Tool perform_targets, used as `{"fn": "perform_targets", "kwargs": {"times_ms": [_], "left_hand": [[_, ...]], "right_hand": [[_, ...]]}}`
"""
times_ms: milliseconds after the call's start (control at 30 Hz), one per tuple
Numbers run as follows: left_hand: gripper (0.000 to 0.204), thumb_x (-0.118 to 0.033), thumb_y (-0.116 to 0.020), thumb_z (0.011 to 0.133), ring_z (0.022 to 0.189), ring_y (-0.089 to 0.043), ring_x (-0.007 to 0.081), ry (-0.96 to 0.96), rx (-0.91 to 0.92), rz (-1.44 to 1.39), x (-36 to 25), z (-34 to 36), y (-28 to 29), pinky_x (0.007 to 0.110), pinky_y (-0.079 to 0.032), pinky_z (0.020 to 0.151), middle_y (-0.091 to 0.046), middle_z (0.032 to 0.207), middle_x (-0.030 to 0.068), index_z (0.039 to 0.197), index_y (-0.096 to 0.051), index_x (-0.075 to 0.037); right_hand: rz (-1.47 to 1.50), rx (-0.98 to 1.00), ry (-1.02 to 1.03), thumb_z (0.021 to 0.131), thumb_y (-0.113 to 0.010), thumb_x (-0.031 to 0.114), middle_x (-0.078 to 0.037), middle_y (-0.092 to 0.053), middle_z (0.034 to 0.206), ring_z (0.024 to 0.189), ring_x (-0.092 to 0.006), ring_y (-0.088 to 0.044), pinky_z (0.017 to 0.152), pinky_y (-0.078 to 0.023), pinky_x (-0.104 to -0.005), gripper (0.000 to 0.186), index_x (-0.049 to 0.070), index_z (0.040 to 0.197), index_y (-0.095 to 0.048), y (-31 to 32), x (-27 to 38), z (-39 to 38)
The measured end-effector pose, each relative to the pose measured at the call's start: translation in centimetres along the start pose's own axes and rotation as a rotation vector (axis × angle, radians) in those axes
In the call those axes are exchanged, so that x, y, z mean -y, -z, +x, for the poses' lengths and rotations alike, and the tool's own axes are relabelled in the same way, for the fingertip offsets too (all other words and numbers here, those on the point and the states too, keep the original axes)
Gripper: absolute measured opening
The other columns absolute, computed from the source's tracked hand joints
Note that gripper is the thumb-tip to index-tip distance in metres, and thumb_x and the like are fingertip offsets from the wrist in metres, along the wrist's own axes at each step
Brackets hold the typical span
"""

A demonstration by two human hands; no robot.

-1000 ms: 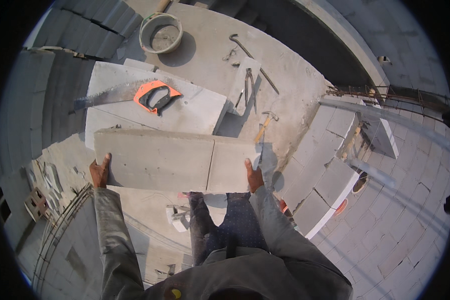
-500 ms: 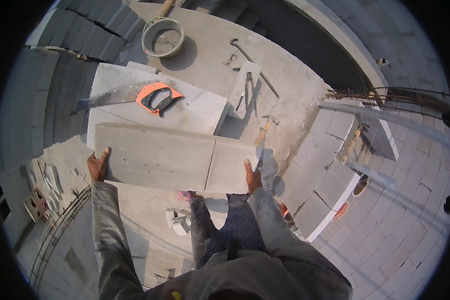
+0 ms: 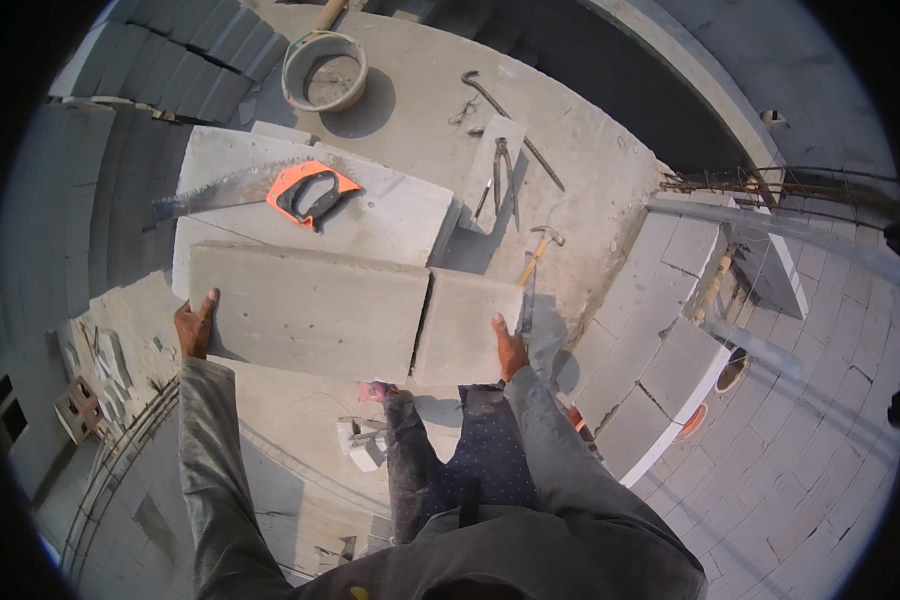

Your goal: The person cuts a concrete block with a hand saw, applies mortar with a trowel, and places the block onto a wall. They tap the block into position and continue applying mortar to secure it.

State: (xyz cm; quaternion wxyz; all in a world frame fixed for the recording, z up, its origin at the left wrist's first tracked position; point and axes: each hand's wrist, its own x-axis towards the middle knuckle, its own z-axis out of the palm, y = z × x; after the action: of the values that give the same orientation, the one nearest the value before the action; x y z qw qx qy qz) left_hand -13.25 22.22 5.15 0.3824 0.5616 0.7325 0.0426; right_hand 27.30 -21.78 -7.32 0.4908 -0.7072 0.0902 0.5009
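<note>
My left hand (image 3: 196, 322) grips the left end of a long grey block (image 3: 310, 307), thumb on its face. My right hand (image 3: 510, 345) is closed on the short right piece (image 3: 462, 328), which a dark gap now separates from the longer piece. Both pieces are held in front of lighter blocks (image 3: 390, 205), on which lies a handsaw with an orange and black handle (image 3: 300, 195). A wooden-handled hammer (image 3: 542, 240) lies just beyond the short piece.
A bucket (image 3: 325, 75), a bent bar (image 3: 510, 130) and pincers on a small block (image 3: 502, 160) are at the back. Stacked blocks (image 3: 180, 50) stand upper left. A dark recess (image 3: 610, 90) is upper right; block walls (image 3: 650, 300) and rusty rebar (image 3: 790, 190) are at right.
The thin line across the held block has opened into a gap. The right piece has shifted rightward with my right hand; my left hand has moved slightly up.
</note>
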Motion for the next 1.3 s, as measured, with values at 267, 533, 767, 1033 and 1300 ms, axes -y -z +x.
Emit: {"fn": "perform_targets", "kwargs": {"times_ms": [267,533,767,1033,1300], "left_hand": [[0.076,-0.057,-0.083,0.077,0.076,-0.068,0.0249,0.015,-0.006,-0.04,2.9,-4.1,0.2,0.037,-0.055,0.074,-0.072,0.09,0.0164,0.108,-0.069,0.01],[0.087,-0.062,-0.077,0.081,0.097,-0.066,0.0288,0.125,-0.1,-0.058,12.7,-11.4,-2.2,0.038,-0.052,0.089,-0.069,0.106,0.0257,0.114,-0.064,0.016],[0.086,-0.066,-0.06,0.093,0.106,-0.063,0.0253,0.342,0.053,-0.197,14.7,-17.2,-5.3,0.035,-0.05,0.094,-0.067,0.114,0.0221,0.121,-0.06,0.015],[0.083,-0.066,-0.045,0.1,0.122,-0.059,0.0256,0.563,0.137,-0.286,9.7,-20.2,-5.9,0.035,-0.047,0.102,-0.055,0.142,0.0146,0.149,-0.043,0.002],[0.086,-0.07,-0.047,0.097,0.121,-0.059,0.0256,0.593,0.312,-0.352,6.7,-20.5,-4.4,0.034,-0.047,0.101,-0.059,0.139,0.0137,0.148,-0.047,-0.001]], "right_hand": [[-0.096,0.099,-0.109,0.078,-0.083,0.033,-0.017,-0.066,0.115,0.103,-0.024,-0.065,0.088,-0.052,-0.0344,0.071,-0.008,0.129,-0.054,4.7,7.4,-2.2],[-1.198,-0.489,-0.081,0.067,-0.078,0.061,-0.03,-0.054,0.135,0.122,-0.0423,-0.058,0.107,-0.045,-0.0417,0.124,-0.017,0.147,-0.025,4.4,11.0,9.5],[-1.145,-0.475,-0.277,0.071,-0.079,0.058,-0.028,-0.045,0.144,0.132,-0.0374,-0.048,0.109,-0.045,-0.0424,0.12,-0.016,0.147,-0.024,4.8,9.1,23.6],[-1.032,-0.518,-0.296,0.073,-0.08,0.059,-0.028,-0.044,0.146,0.133,-0.0398,-0.048,0.108,-0.046,-0.0442,0.116,-0.019,0.143,-0.03,2.7,4.9,31.4],[-0.539,0.001,0.044,0.092,-0.068,0.048,-0.019,-0.072,0.103,0.096,-0.032,-0.07,0.083,-0.055,-0.0394,0.062,-0.004,0.124,-0.061,1.1,4.7,19.6]]}}
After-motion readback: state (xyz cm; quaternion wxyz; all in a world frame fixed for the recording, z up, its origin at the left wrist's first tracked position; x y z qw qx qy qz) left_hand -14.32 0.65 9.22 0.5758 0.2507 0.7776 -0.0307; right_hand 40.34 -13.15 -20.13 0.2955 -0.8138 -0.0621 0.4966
